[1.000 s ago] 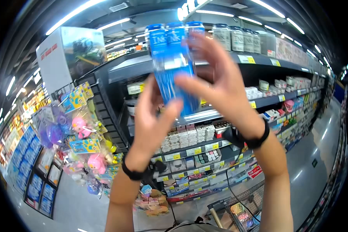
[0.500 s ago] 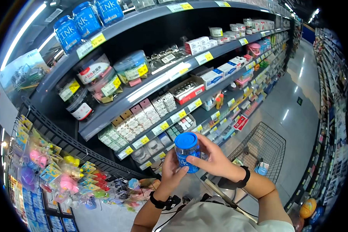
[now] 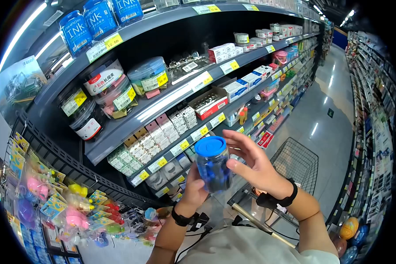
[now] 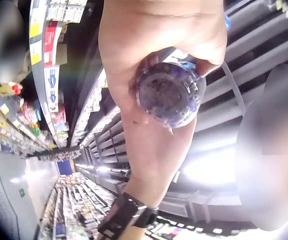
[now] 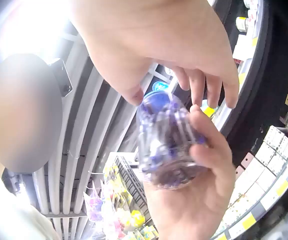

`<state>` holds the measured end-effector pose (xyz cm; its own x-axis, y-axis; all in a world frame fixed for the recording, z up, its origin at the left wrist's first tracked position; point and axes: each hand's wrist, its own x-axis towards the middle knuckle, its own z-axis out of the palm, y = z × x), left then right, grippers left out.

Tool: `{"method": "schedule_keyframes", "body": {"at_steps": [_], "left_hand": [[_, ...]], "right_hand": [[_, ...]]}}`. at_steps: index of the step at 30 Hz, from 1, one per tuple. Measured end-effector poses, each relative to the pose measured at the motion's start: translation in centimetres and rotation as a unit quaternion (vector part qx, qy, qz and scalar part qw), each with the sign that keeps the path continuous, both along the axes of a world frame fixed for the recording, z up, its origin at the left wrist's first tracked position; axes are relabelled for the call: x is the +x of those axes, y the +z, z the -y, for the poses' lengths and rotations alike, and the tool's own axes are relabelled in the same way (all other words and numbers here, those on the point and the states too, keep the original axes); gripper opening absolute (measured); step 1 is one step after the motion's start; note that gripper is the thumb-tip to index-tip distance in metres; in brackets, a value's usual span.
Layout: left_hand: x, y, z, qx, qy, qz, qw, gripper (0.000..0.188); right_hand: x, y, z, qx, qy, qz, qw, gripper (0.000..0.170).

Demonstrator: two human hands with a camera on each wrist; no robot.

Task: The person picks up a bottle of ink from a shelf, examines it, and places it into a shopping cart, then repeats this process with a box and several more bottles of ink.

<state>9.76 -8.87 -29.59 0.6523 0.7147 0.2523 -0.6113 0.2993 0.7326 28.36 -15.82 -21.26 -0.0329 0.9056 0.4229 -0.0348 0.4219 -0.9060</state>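
A clear jar with a blue lid [image 3: 212,166] stands nearly upright before my chest, dark blue and violet sticks showing through its wall. My left hand [image 3: 193,188] grips its lower part, thumb on the near side. In the left wrist view the round base of the jar [image 4: 166,97] faces the camera. My right hand [image 3: 260,169] is at the jar's right side, its fingers loosely spread and its thumb tip right at the wall below the lid. The right wrist view shows that thumb [image 5: 135,95] near the lid and the other fingers off the jar.
Blue jars labelled INK [image 3: 99,22] line the upper shelf at left. Below are clip tubs [image 3: 148,77] and small boxes [image 3: 158,132]. Bagged toys [image 3: 77,215] hang at lower left. A wire shopping cart [image 3: 297,163] stands right of my hands, beside the aisle floor [image 3: 325,110].
The jar came down from top-shelf height to my chest as my view tilted down. Since half a second ago it has turned, its label no longer facing me, and my right fingers have spread away from it.
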Motion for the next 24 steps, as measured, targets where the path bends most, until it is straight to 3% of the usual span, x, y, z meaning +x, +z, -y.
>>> {"method": "schedule_keyframes", "body": {"at_steps": [2, 5, 6, 9, 10, 19, 21, 22, 24], "left_hand": [[0.3, 0.9, 0.1, -0.078, -0.079, 0.013, 0.994, 0.077], [0.6, -1.1, 0.1, -0.218, -0.205, 0.116, 0.947, 0.073], [0.8, -2.3, 0.3, -0.25, -0.192, 0.098, 0.944, 0.071], [1.0, -5.7, 0.5, -0.275, -0.241, 0.119, 0.923, 0.073], [0.9, -6.3, 0.5, -0.311, -0.225, 0.077, 0.92, 0.074], [0.2, -8.4, 0.6, -0.353, -0.265, 0.072, 0.894, 0.077], [0.1, -8.1, 0.4, -0.302, -0.242, 0.064, 0.92, 0.073], [0.1, -7.8, 0.5, -0.275, -0.229, 0.061, 0.932, 0.07], [0.6, -6.9, 1.3, -0.213, -0.06, -0.076, 0.972, 0.062]], "right_hand": [[-0.1, 0.2, 0.1, -0.008, -0.005, 0.027, 1.0, 0.068], [-1.1, -1.1, 0.2, -0.047, -0.02, 0.079, 0.996, 0.067], [-1.1, -2.8, -0.2, -0.004, -0.062, 0.105, 0.993, 0.064], [-1.9, -5.5, 0.1, -0.051, -0.09, 0.062, 0.993, 0.064], [-2.7, -6.1, 0.6, -0.102, -0.099, -0.005, 0.99, 0.064], [-3.5, -8.0, 1.5, -0.18, -0.118, -0.057, 0.975, 0.067], [-3.6, -8.2, 1.6, -0.18, -0.123, -0.079, 0.973, 0.067], [-3.4, -8.8, 1.6, -0.178, -0.126, -0.094, 0.971, 0.068], [-3.4, -9.9, 1.4, -0.147, -0.142, -0.106, 0.973, 0.067]]}}
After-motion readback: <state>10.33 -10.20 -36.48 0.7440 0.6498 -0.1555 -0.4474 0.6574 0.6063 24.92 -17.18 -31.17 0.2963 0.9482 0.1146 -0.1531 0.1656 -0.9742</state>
